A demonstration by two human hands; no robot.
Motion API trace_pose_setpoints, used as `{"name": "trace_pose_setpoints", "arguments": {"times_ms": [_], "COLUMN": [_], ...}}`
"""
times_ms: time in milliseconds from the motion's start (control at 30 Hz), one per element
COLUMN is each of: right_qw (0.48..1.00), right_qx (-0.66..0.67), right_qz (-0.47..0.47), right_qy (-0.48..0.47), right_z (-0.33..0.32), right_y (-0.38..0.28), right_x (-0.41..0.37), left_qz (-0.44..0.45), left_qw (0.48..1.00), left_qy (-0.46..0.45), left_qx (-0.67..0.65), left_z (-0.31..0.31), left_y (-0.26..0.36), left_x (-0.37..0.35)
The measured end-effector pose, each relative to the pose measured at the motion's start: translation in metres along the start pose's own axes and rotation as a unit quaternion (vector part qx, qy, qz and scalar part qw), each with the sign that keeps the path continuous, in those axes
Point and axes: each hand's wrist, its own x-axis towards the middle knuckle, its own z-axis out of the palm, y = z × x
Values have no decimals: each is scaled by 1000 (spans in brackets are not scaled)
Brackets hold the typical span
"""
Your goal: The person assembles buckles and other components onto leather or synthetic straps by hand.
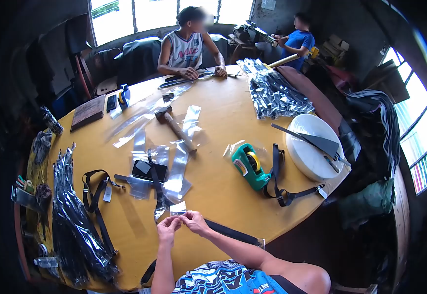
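Both hands meet over the table's near edge. My left hand (169,228) is closed, fingertips pinched together, and my right hand (194,222) is closed right beside it. A small clear and white piece (178,208) shows at the fingertips, just above them; which hand grips it is hard to tell. Beyond lies a black strap in clear plastic (159,196), running up over a dark phone-like rectangle (149,170). A black strap (233,232) extends right from behind my right wrist.
Clear plastic sleeves (176,169), a hammer (176,130), a green tape dispenser (250,166) and a white round slab (314,147) lie on the yellow table (218,112). Wrapped bundles (71,215) are at left. One person (186,49) sits opposite; another (299,44) stands behind.
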Motion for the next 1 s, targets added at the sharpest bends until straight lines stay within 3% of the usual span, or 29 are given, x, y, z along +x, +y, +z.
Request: {"name": "trace_pose_setpoints", "arguments": {"times_ms": [133, 367, 567, 633, 733, 867, 933, 1000], "right_qw": [994, 983, 998, 995, 988, 970, 955, 924], "right_qx": [-100, -101, 25, 75, 149, 223, 285, 378], "right_qz": [-32, -145, -61, -72, 17, 84, 80, 62], "right_qy": [-4, 51, 7, 8, -30, -51, -27, 4], "right_z": [-5, -3, -9, -6, -11, -15, -8, -4], "right_y": [-5, 13, -6, -6, -12, -6, 0, 1], "right_x": [-1, 1, -9, -7, -6, -5, -7, -12], "left_qz": [8, 21, 21, 31, 2, 56, 15, -16], "left_qw": [1000, 998, 995, 998, 999, 995, 998, 994], "left_qy": [-8, -17, -5, -21, -47, -28, -5, -4], "left_qx": [18, 52, 96, 42, 12, 79, -56, -104], "left_z": [2, 3, 14, 12, 11, 7, 10, 15], "left_y": [7, -4, 2, 1, 9, 7, 10, 9], "left_x": [-7, 3, 2, 3, -4, -7, -11, -14]}}
